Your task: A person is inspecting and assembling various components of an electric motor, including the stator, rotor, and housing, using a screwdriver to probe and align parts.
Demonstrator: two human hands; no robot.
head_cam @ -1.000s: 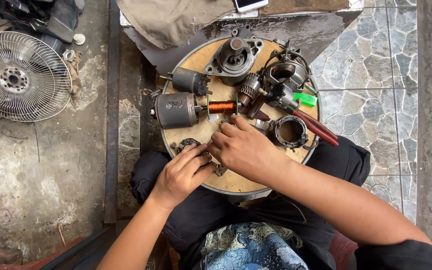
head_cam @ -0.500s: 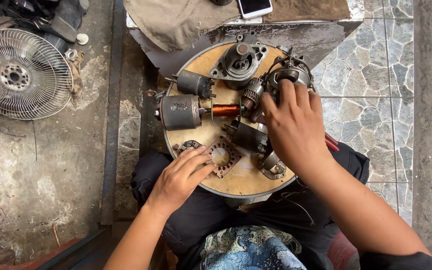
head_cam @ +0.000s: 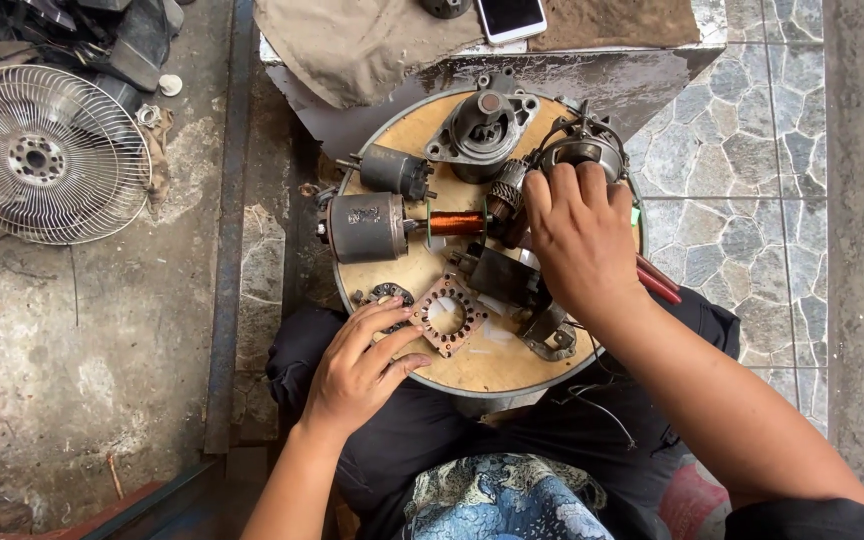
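Round metal housing with wires sits at the far right edge of the round wooden board, right under the fingertips of the right hand, whose fingers curl over its rim and grip it. Just left of those fingers lie a copper coil and a grey motor cylinder. The left hand rests at the board's near edge, fingers loosely spread and released, tips touching a square bracket with a round hole. Red handles poke out beside the right wrist.
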